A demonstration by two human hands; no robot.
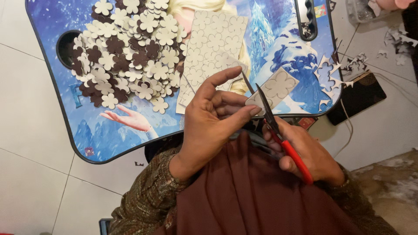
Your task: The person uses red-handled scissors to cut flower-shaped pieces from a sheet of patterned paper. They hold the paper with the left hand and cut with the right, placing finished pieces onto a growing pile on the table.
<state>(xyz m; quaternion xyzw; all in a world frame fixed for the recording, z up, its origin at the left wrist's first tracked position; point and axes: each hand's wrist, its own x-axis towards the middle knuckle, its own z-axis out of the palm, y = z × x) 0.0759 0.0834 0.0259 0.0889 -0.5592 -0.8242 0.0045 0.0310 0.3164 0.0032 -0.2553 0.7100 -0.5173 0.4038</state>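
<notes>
My left hand (212,119) pinches a small beige card strip (275,88) printed with flower shapes, holding it out over the lap table's near edge. My right hand (307,152) grips red-handled scissors (278,132), whose open blades straddle the strip's left end. A stack of uncut flower-pattern sheets (212,48) lies on the blue picture-printed lap table (100,130). To its left sits a heap of cut-out flowers (130,52), beige and dark brown.
Offcut scraps (331,76) lie at the table's right edge and on the white tiled floor (30,109). A black flat object (357,95) sits beside the table. The table has a round cup hole (65,45) and a slot (306,19). Brown cloth covers my lap.
</notes>
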